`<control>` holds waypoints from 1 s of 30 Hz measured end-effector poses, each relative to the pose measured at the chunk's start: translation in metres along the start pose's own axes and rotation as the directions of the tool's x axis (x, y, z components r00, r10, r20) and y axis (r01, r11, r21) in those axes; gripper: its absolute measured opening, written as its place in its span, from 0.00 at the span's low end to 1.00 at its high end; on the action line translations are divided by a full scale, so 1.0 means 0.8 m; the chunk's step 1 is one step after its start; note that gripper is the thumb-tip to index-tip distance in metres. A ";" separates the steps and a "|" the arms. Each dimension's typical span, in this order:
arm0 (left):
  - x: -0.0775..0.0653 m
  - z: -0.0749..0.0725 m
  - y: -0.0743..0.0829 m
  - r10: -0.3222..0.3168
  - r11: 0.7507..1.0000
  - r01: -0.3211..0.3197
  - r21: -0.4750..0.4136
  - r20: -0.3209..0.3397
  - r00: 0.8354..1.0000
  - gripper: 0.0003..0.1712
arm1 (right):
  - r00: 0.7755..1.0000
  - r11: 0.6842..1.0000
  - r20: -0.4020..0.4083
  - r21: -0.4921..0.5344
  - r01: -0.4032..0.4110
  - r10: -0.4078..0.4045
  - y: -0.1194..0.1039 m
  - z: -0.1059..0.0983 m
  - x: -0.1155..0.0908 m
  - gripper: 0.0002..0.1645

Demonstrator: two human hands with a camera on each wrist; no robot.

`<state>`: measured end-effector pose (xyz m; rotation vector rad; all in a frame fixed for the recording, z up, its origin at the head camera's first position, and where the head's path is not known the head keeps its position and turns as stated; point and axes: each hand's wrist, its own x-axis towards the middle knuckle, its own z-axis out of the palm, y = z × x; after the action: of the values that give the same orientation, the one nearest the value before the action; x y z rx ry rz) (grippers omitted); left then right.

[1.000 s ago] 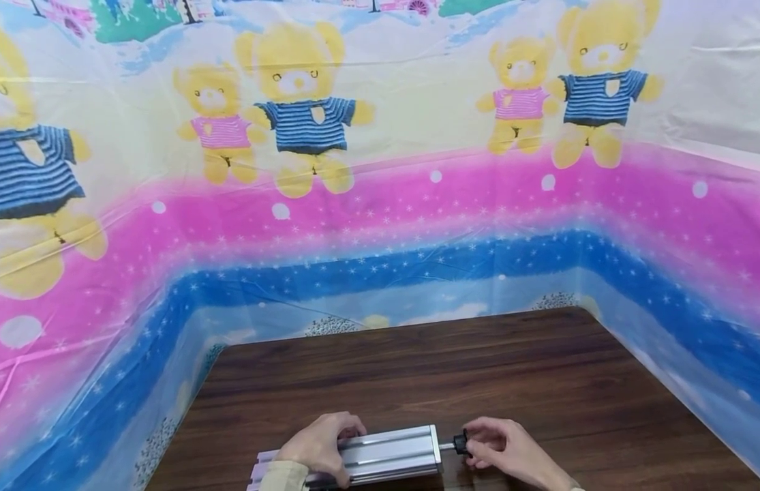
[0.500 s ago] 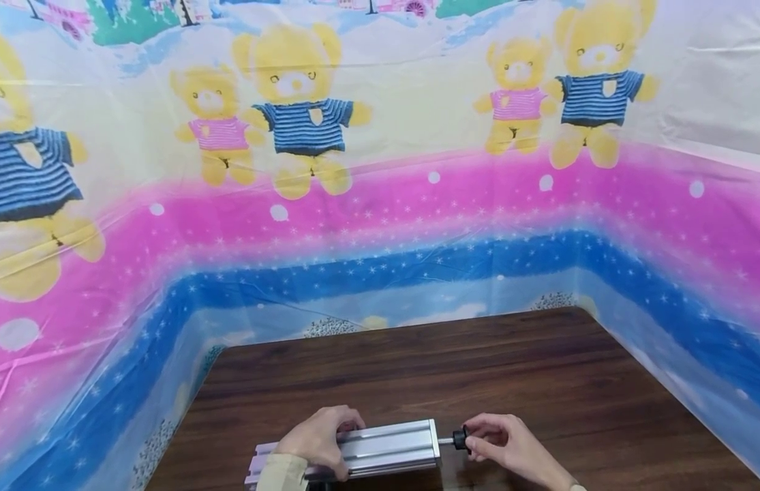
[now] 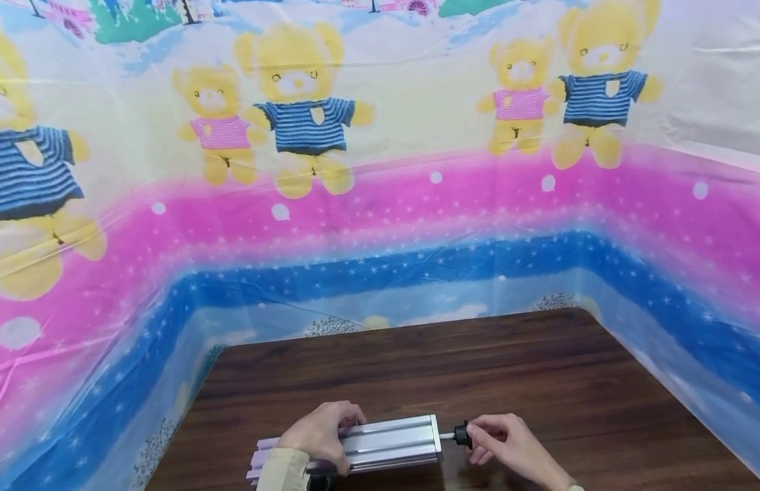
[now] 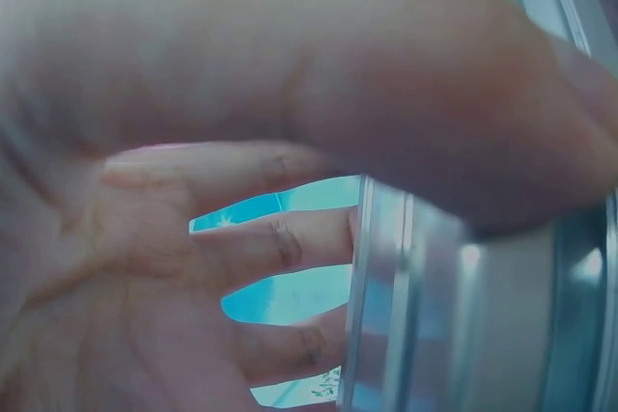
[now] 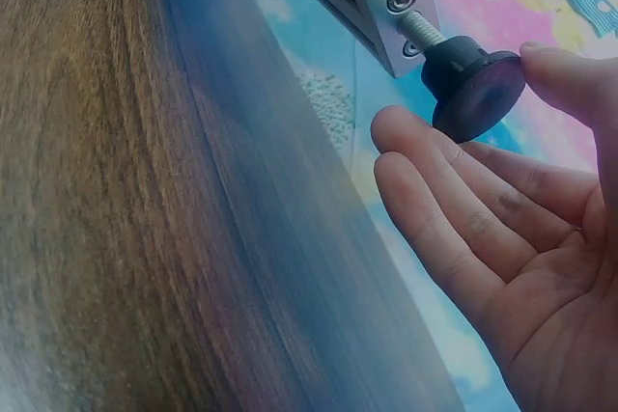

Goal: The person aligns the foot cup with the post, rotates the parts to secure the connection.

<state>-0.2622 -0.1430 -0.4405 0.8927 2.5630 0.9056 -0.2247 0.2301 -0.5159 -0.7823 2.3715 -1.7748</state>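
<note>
A silver aluminium profile (image 3: 392, 440) lies at a slight slant near the front of the table, low in the head view. My left hand (image 3: 318, 433) grips it from above, fingers on the far side and thumb on the near side; in the left wrist view the profile (image 4: 507, 325) stands along the fingertips. From the end plate (image 5: 386, 36) at its right end sticks out a threaded stud (image 5: 421, 32) carrying a black levelling foot (image 5: 483, 98). My right hand (image 3: 508, 447) pinches that foot's rim between thumb and fingers, with some stud thread showing.
The dark wood-grain table (image 3: 416, 368) reaches back to a curtain (image 3: 392, 204) printed with bears, which surrounds it on several sides. Something black (image 3: 320, 483) shows beneath the profile beside the left sleeve (image 3: 284, 469).
The profile's right end has risen slightly in the head view, with both hands along with it. My right fingers have shifted round the levelling foot. The left hand keeps its grip.
</note>
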 end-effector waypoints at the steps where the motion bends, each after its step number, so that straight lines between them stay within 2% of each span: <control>1: 0.000 0.000 0.000 0.001 1.000 -0.001 0.005 0.001 1.000 0.34 | 1.000 1.000 0.001 -0.002 -0.004 0.004 0.000 0.000 0.000 0.19; 4: 0.000 0.000 0.000 0.007 1.000 -0.007 0.014 0.001 1.000 0.35 | 1.000 1.000 0.002 0.003 -0.013 0.013 0.000 0.001 -0.002 0.20; 11: 0.000 0.001 0.001 0.002 1.000 -0.002 0.004 -0.006 1.000 0.35 | 0.999 0.997 0.016 0.052 -0.049 0.048 -0.007 -0.001 -0.006 0.32; 17: 0.000 0.001 0.000 0.012 1.000 -0.011 0.018 -0.014 1.000 0.35 | 1.000 1.000 -0.008 0.011 0.008 -0.008 -0.007 -0.001 -0.003 0.26; 22: 0.001 0.002 0.002 0.003 1.000 -0.003 0.012 -0.007 1.000 0.35 | 0.999 0.998 -0.001 0.028 0.051 -0.051 -0.003 -0.001 -0.002 0.22; 26: 0.002 0.004 0.001 0.001 1.000 -0.001 0.023 -0.007 1.000 0.35 | 0.998 0.997 0.009 0.048 0.058 -0.058 0.000 0.000 -0.003 0.21; 30: 0.003 0.006 0.001 -0.011 1.000 0.011 0.017 -0.002 1.000 0.35 | 1.000 0.998 0.012 0.058 0.026 -0.027 0.001 0.000 -0.005 0.21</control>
<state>-0.2618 -0.1386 -0.4435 0.8820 2.5787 0.8833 -0.2214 0.2321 -0.5180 -0.8189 2.3010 -1.8345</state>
